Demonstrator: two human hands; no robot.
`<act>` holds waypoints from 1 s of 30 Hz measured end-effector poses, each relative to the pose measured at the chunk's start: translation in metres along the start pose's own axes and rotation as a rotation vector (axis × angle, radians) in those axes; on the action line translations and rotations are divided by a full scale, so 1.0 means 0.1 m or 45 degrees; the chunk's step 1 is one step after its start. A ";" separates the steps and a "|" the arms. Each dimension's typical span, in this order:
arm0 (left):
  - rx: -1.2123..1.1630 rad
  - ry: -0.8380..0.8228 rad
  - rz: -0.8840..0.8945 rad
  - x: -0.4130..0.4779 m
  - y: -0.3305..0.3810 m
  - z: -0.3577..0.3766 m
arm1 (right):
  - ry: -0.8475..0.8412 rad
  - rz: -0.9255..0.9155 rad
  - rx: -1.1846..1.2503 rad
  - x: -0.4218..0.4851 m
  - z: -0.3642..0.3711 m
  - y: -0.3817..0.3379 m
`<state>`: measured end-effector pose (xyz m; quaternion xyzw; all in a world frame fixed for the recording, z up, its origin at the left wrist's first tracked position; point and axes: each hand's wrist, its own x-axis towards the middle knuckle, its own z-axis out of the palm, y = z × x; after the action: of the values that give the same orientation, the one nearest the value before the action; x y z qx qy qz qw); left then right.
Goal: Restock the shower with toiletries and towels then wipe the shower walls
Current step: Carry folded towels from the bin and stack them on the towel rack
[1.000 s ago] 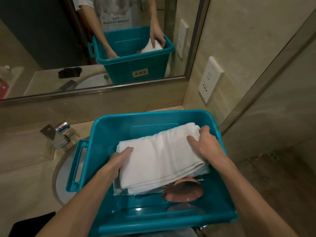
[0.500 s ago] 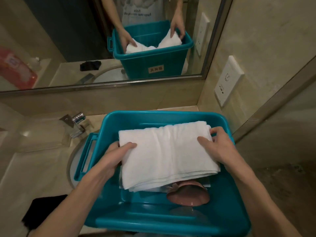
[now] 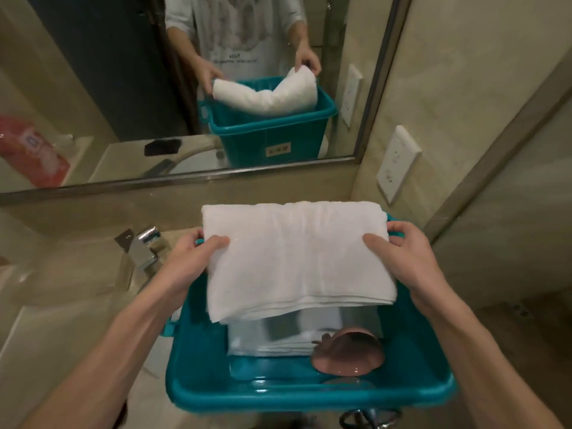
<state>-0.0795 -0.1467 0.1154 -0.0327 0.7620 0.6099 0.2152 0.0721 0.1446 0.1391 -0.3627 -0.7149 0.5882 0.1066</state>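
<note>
A folded white terry towel (image 3: 297, 258) is held flat between both hands over an open teal plastic storage bin (image 3: 309, 394), and its far edge covers most of the bin's back rim. The left hand (image 3: 192, 261) grips the towel's left edge, with the thumb lying on top of the cloth and the fingers tucked beneath it. The right hand (image 3: 408, 261) grips the right edge the same way, thumb pressed on the upper face and the other fingers curled round the fold. Both forearms reach in from the lower corners of the view. Under the towel's near edge, down inside the bin, lies a second folded pale towel (image 3: 278, 339), and a rounded pink plastic object (image 3: 349, 354) rests against its near right corner; what kind of object it is cannot be told. The bin stands on a beige stone vanity counter (image 3: 62, 305), with a square chrome faucet (image 3: 142, 246) just to its left. Behind the counter a large metal-framed wall mirror (image 3: 93, 88) reflects the person's pale printed shirt, the two hands and the towel, which sags in the middle and sits about level with the bin's rim. The reflection also shows a small label on the bin's front, a black object (image 3: 162, 147) on the counter and a red packet (image 3: 31, 153) at the far left. A white wall socket plate (image 3: 397, 162) is fixed to the beige tiled wall right of the mirror.
</note>
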 end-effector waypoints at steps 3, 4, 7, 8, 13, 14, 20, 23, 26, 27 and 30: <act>0.019 -0.149 0.128 0.03 0.16 -0.02 | 0.134 -0.070 -0.001 -0.32 -0.06 -0.16; 0.043 -0.223 0.178 0.03 0.22 -0.02 | 0.186 -0.096 -0.005 -0.45 -0.09 -0.22; 0.102 -0.378 0.324 0.01 0.38 0.01 | 0.365 -0.179 0.006 -0.92 -0.21 -0.39; 0.096 -0.418 0.383 -0.03 0.44 0.02 | 0.429 -0.213 0.015 -1.10 -0.25 -0.43; 0.014 -0.643 0.634 -0.26 0.95 0.15 | 0.714 -0.378 0.089 -2.04 -0.58 -0.63; 0.001 -0.701 0.686 -0.35 1.07 0.19 | 0.786 -0.407 0.122 -2.25 -0.66 -0.67; -0.053 -1.149 0.919 -1.09 1.71 0.62 | 1.226 -0.561 0.160 -3.53 -1.05 -0.84; -0.075 -1.365 0.994 -1.60 1.84 0.94 | 1.461 -0.581 0.105 -4.23 -1.20 -0.77; -0.134 -1.554 1.059 -2.25 1.79 1.24 | 1.655 -0.556 0.075 -4.96 -1.24 -0.63; -0.135 -1.629 1.070 -2.48 1.74 1.31 | 1.728 -0.546 0.072 -5.21 -1.24 -0.58; -0.148 -1.841 1.076 -3.15 1.55 1.49 | 1.936 -0.520 0.044 -5.97 -1.19 -0.40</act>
<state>0.1995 -0.0340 0.3489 0.6435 0.3519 0.5481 0.4021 0.5517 -0.1503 0.3734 -0.5252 -0.4892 0.1583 0.6780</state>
